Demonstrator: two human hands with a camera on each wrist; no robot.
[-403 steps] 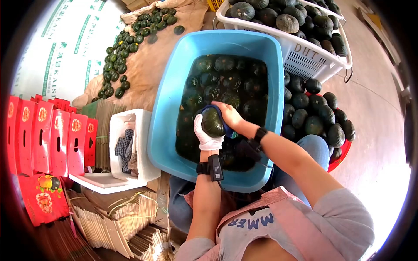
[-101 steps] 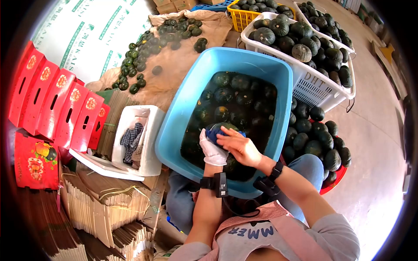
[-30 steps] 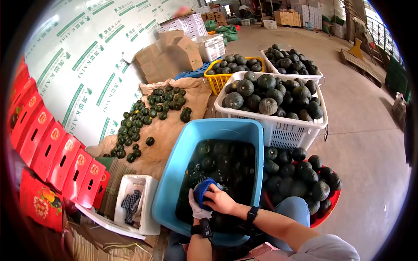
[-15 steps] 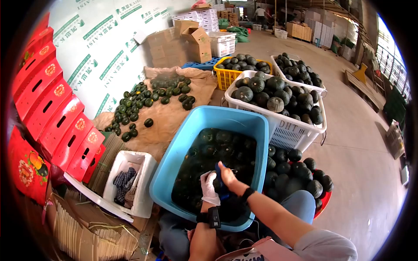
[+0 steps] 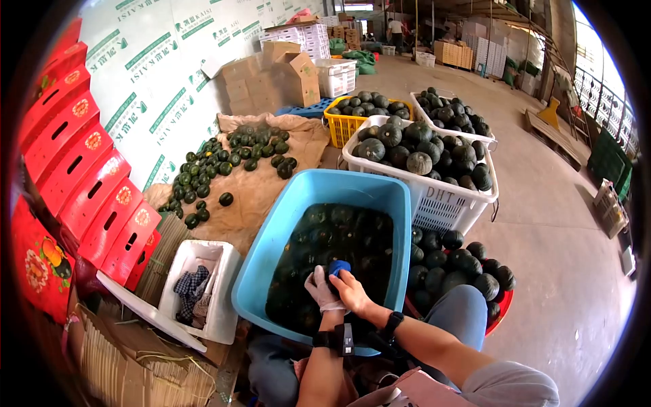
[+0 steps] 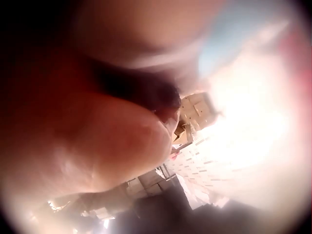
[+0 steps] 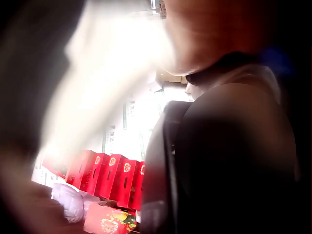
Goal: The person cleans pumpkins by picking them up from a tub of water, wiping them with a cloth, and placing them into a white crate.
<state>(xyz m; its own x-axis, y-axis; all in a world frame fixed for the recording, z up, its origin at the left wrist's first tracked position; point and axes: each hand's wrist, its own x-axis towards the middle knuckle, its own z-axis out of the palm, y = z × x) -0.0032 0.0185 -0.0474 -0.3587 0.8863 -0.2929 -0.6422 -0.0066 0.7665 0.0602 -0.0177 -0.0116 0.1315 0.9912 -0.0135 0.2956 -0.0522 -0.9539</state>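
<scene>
In the head view, my left hand [image 5: 323, 292], in a white glove, and my bare right hand [image 5: 354, 293] meet low over the dark water of a light-blue tub [image 5: 352, 179]. My right hand holds a blue cloth [image 5: 338, 267], which bulges above the fingers. A dark green pumpkin is gripped in my left hand, mostly hidden by the hands and cloth. Several more pumpkins [image 5: 341, 216] sit in the water beyond. Both wrist views are blurred; a bare finger [image 6: 122, 141] fills much of the left one.
White crates [image 5: 434, 210] and a yellow basket [image 5: 346, 129] heaped with pumpkins stand behind. A red basin [image 5: 500, 313] of pumpkins is at the right. Left are a white foam box [image 5: 227, 292] with cloths, red cartons [image 5: 102, 210] and a brown sheet [image 5: 237, 203] bearing small pumpkins.
Over the last second the blue cloth has shifted from spread between my hands to a bunch above my right fingers. Earlier the pumpkin showed clearly in my left hand. The head view has tilted up.
</scene>
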